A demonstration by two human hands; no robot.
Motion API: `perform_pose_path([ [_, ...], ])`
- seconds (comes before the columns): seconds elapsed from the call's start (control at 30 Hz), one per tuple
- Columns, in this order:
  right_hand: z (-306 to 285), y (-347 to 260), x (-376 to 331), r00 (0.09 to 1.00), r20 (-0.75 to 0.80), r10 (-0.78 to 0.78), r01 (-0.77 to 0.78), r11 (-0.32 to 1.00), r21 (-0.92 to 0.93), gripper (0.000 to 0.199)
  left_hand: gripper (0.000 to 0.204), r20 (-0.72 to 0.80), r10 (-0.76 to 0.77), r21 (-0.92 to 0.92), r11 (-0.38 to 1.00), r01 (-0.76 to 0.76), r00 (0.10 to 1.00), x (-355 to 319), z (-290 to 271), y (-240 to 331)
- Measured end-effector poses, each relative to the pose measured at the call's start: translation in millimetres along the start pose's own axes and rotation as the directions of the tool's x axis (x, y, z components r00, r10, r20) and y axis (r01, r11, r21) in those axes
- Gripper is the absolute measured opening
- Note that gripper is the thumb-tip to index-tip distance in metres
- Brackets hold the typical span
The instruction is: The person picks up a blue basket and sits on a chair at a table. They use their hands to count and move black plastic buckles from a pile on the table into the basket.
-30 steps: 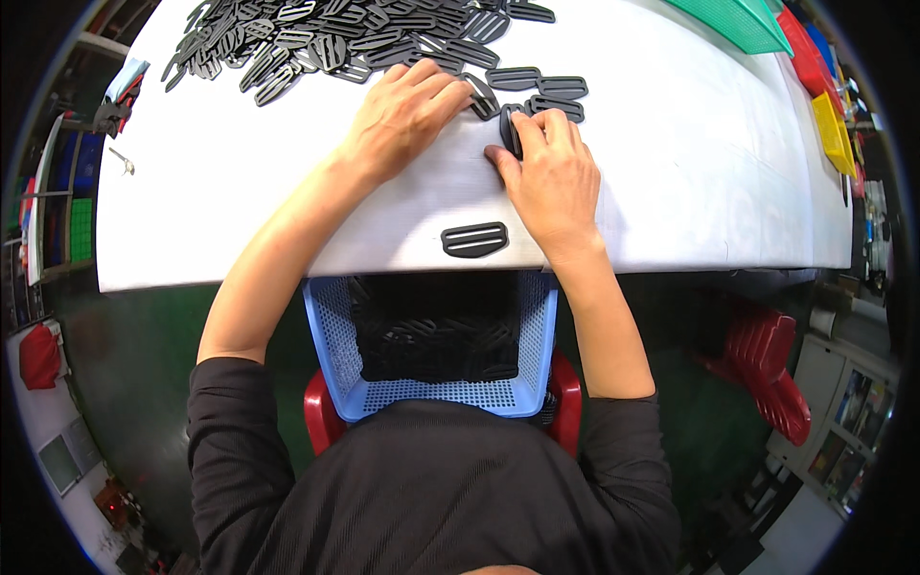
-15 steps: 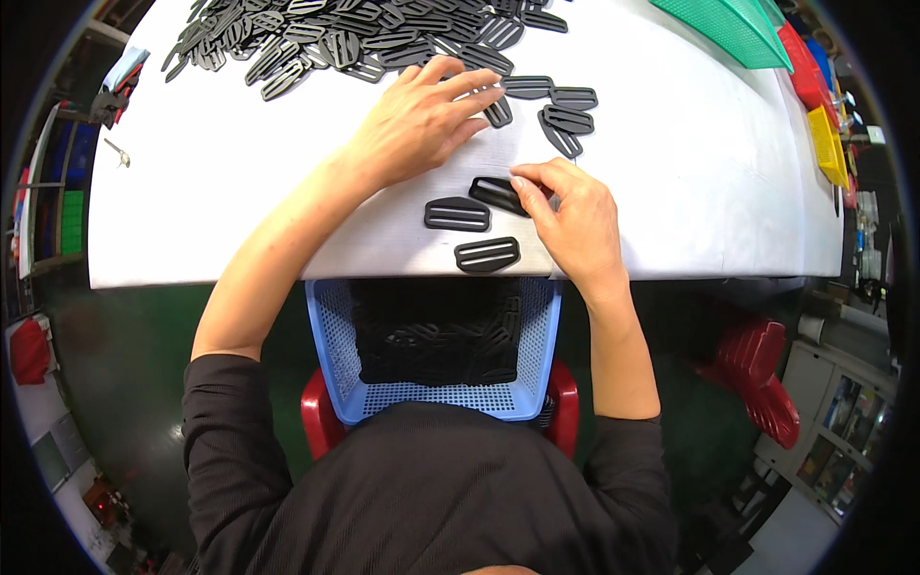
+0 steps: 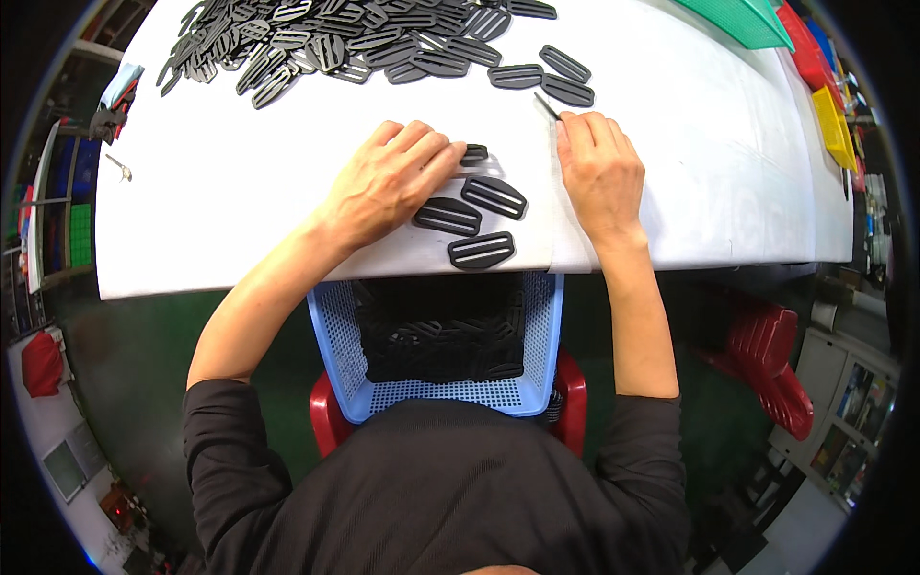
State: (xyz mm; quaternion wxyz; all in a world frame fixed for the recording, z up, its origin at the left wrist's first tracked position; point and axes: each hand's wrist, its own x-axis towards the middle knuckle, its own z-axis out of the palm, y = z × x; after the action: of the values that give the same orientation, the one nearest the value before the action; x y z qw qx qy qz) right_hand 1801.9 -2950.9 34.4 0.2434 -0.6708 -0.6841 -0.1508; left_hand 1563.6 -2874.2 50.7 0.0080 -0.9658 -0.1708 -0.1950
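Observation:
My left hand (image 3: 395, 182) is closed at the fingertips on a black slotted strap buckle (image 3: 475, 152), just above the white tabletop. My right hand (image 3: 602, 174) pinches another black buckle (image 3: 547, 106), tilted nearly edge-on, between thumb and fingers. Close to the table's near edge lie three loose buckles: an upper one (image 3: 494, 196), a left one (image 3: 447, 217) and a lower one (image 3: 481, 251). Beyond my right hand rest three more, including a flat buckle (image 3: 516, 77). A large heap of the same buckles (image 3: 326, 38) covers the far left of the table.
Below the table edge, against my body, stands a blue perforated basket (image 3: 340, 335) with many black buckles inside. A green basket (image 3: 743, 21), a red bin (image 3: 807, 53) and a yellow bin (image 3: 834, 129) are at the far right. A red chair (image 3: 767, 374) stands on the right.
My left hand has come nearer from the heap with a buckle. My right hand let go of the upper near buckle, moved away and right, and picked up another.

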Motion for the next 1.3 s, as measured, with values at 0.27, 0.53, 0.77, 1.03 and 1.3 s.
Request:
perform_pose_path([
  [0.27,-18.6,12.5,14.0,0.991,0.103,0.085,-0.11,0.959,0.263,0.018,0.014,-0.1,-0.166,-0.247,0.959,0.137,0.981,30.3,8.2,-12.9],
  [0.53,8.5,38.4,25.6,0.998,0.041,-0.051,0.052,0.998,-0.025,0.026,0.031,-0.085,-0.058,0.117,0.991,0.068,0.995,93.6,56.2,-25.9],
  [0.77,-13.0,11.6,7.9,0.967,0.247,0.059,-0.148,0.922,0.359,0.017,0.021,0.084,-0.245,-0.354,0.899,0.259,0.966,53.4,21.0,-10.7],
  [1.03,32.3,49.9,57.5,0.999,-0.026,-0.044,0.044,0.999,-0.03,0.023,0.028,-0.125,-0.307,-0.151,0.946,0.288,0.943,31.4,3.8,-36.6],
  [1.3,17.6,34.9,52.5,0.982,0.172,0.08,-0.102,0.987,0.127,0.024,0.037,-0.097,-0.218,0.091,0.97,0.227,0.971,41.2,26.2,-65.6],
])
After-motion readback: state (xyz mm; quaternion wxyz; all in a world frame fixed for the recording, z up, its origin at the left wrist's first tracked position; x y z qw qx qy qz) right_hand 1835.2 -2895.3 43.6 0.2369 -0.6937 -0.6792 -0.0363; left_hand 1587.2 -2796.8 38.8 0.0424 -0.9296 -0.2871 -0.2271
